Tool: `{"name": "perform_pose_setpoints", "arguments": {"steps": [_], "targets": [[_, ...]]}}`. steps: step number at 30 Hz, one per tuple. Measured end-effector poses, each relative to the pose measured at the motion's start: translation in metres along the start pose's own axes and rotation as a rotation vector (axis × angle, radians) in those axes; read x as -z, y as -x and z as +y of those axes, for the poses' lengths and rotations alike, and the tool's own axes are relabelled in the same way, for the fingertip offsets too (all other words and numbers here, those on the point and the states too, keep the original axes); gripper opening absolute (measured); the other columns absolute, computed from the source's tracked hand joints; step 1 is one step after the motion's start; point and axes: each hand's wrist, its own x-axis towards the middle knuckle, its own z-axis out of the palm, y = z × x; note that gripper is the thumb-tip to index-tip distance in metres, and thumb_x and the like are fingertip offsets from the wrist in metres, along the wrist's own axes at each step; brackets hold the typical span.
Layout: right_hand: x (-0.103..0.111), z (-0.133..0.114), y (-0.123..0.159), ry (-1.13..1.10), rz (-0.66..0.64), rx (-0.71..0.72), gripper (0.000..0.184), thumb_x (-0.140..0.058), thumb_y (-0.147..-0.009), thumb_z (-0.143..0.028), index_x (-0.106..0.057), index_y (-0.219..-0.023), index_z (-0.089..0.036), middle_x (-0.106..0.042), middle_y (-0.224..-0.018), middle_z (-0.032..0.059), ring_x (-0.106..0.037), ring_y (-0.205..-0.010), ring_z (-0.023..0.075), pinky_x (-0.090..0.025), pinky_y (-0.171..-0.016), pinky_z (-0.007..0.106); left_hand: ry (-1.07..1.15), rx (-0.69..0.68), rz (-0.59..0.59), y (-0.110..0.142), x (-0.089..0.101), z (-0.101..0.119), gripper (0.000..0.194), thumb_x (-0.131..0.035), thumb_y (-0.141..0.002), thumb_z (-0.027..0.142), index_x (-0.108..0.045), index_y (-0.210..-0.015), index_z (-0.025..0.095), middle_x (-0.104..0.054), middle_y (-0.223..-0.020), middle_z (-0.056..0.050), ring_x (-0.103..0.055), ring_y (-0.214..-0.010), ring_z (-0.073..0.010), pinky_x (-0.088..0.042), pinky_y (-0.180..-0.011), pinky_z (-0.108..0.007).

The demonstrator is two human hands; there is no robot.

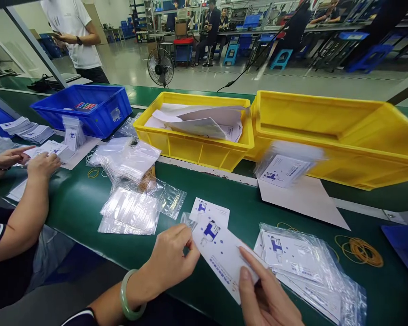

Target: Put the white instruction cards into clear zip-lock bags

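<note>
My right hand [266, 290] pinches a white printed booklet [217, 253] between thumb and fingers; it bears a blue logo and dots and is held at a slant. At its upper left corner, my left hand [173, 253] has its fingers closed at a small bit of clear plastic bag [189, 220], mostly hidden. Another white booklet [215, 212] lies on the green table just beyond. To the right is a pile of bagged booklets [302, 262]. On the left lies a stack of clear zip bags [131, 210].
Yellow bins [193, 147] and a blue bin [112, 113] line the back. A blurred bagged booklet [283, 171] is over a cardboard sheet [302, 199]. Rubber bands [362, 252] lie at right. A co-worker's hands [42, 165] handle booklets at left.
</note>
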Motion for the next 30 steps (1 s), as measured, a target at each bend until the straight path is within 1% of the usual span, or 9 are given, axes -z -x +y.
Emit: {"name": "perform_pose_setpoints", "arguments": {"steps": [5, 8, 10, 15, 17, 21, 24, 27, 30], "targets": [[-0.006, 0.012, 0.002, -0.13, -0.214, -0.013, 0.028, -0.057, -0.092, -0.039, -0.072, -0.112, -0.028, -0.073, -0.106, 0.0063, -0.07, -0.074, 0.0192, -0.058, -0.06, 0.023, 0.018, -0.049, 0.013, 0.0, -0.002, 0.002, 0.019, -0.043, -0.076, 0.008, -0.035, -0.063, 0.019, -0.043, -0.06, 0.002, -0.039, -0.055, -0.0098, -0.029, -0.052, -0.023], [-0.004, 0.011, -0.004, -0.162, -0.388, 0.001, 0.032, -0.055, -0.093, -0.035, -0.067, -0.122, -0.027, -0.074, -0.107, 0.0061, -0.069, -0.062, 0.0155, -0.058, -0.055, 0.021, 0.149, -0.032, -0.047, 0.0, 0.0, 0.004, 0.019, -0.044, -0.076, 0.009, -0.037, -0.062, 0.019, -0.044, -0.059, 0.002, -0.041, -0.055, -0.0096, -0.03, -0.052, -0.022], [-0.002, 0.01, -0.007, -0.229, -0.461, 0.055, 0.039, -0.054, -0.095, -0.031, -0.057, -0.134, -0.029, -0.073, -0.113, 0.0062, -0.071, -0.067, 0.0158, -0.06, -0.06, 0.021, 0.268, 0.024, -0.093, 0.0, 0.005, 0.005, 0.019, -0.045, -0.076, 0.011, -0.038, -0.06, 0.019, -0.045, -0.059, 0.002, -0.042, -0.054, -0.009, -0.031, -0.051, -0.021], [-0.002, 0.011, -0.007, -0.321, -0.258, 0.135, 0.038, -0.047, -0.099, -0.029, -0.049, -0.136, -0.034, -0.071, -0.115, 0.0045, -0.073, -0.078, 0.015, -0.061, -0.068, 0.024, 0.591, 0.239, -0.102, -0.005, 0.022, 0.006, 0.023, -0.049, -0.079, 0.015, -0.042, -0.057, 0.018, -0.045, -0.058, 0.002, -0.043, -0.054, -0.0089, -0.034, -0.052, -0.021], [-0.007, 0.012, -0.007, -0.246, -0.285, 0.231, 0.042, -0.052, -0.097, -0.03, -0.047, -0.138, -0.032, -0.071, -0.115, 0.0054, -0.073, -0.079, 0.0155, -0.061, -0.069, 0.024, 0.768, 0.302, -0.111, -0.006, 0.026, 0.007, 0.024, -0.051, -0.081, 0.018, -0.045, -0.058, 0.018, -0.046, -0.06, 0.002, -0.045, -0.054, -0.0092, -0.036, -0.051, -0.021], [-0.026, 0.012, -0.009, -0.072, -0.316, 0.515, 0.06, -0.069, -0.084, -0.034, -0.046, -0.137, -0.017, -0.066, -0.122, 0.0157, -0.069, -0.103, 0.0276, -0.06, -0.082, 0.035, 0.998, 0.321, -0.162, -0.006, 0.027, 0.012, 0.024, -0.055, -0.085, 0.024, -0.051, -0.063, 0.016, -0.053, -0.064, 0.0, -0.052, -0.058, -0.0111, -0.042, -0.057, -0.024], [-0.033, 0.012, -0.011, -0.081, -0.214, 0.532, 0.028, -0.057, -0.089, -0.016, -0.058, -0.117, -0.018, -0.071, -0.108, 0.0111, -0.071, -0.096, 0.0218, -0.06, -0.078, 0.028, 0.921, 0.237, -0.184, -0.003, 0.027, 0.01, 0.023, -0.056, -0.088, 0.025, -0.056, -0.067, 0.016, -0.057, -0.069, -0.002, -0.055, -0.066, -0.0133, -0.045, -0.064, -0.026], [-0.026, 0.012, -0.015, -0.152, -0.234, 0.424, 0.021, -0.052, -0.091, -0.011, -0.063, -0.103, -0.023, -0.073, -0.093, 0.0042, -0.071, -0.082, 0.0155, -0.057, -0.07, 0.021, 0.641, 0.148, -0.063, -0.003, 0.03, 0.0, 0.01, -0.063, -0.084, 0.021, -0.063, -0.094, 0.019, -0.06, -0.096, -0.006, -0.056, -0.094, -0.0189, -0.045, -0.085, -0.032], [-0.017, 0.012, -0.018, -0.242, -0.31, 0.329, 0.019, -0.052, -0.092, -0.013, -0.065, -0.098, -0.025, -0.073, -0.092, 0.0026, -0.07, -0.082, 0.0153, -0.056, -0.071, 0.021, 0.507, 0.089, -0.075, -0.007, 0.036, -0.009, 0.053, -0.072, -0.075, 0.018, -0.054, -0.124, 0.024, -0.054, -0.119, -0.008, -0.05, -0.113, -0.0225, -0.041, -0.097, -0.035]]}}
